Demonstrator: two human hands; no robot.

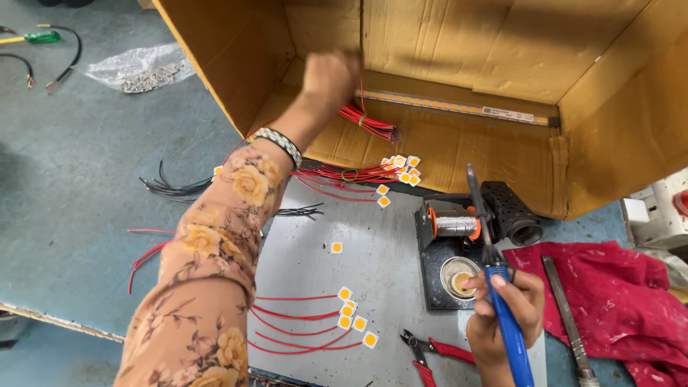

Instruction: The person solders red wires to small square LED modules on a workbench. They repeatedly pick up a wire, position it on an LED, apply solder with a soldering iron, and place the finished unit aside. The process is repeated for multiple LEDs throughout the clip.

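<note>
My left hand (328, 76) reaches into the open cardboard box (459, 43), blurred, beside a tied bundle of red wires (369, 122) lying on the box flap; whether it grips anything I cannot tell. My right hand (502, 308) holds a blue-handled soldering iron (494, 265) upright, tip pointing up near the solder spool (455, 226) on a black stand (433, 276). Small white-and-yellow LED chips with red wires (351, 315) lie on the grey plate in front of me. More such chips (401, 170) sit at the box edge.
Red cloth (609, 301) with a metal file (566, 315) lies at right. Red-handled cutters (430, 350) rest near my right hand. Black wires (172, 188), a plastic bag of metal parts (143, 72) and a green-handled tool (39, 37) lie at left. An LED strip (459, 107) is in the box.
</note>
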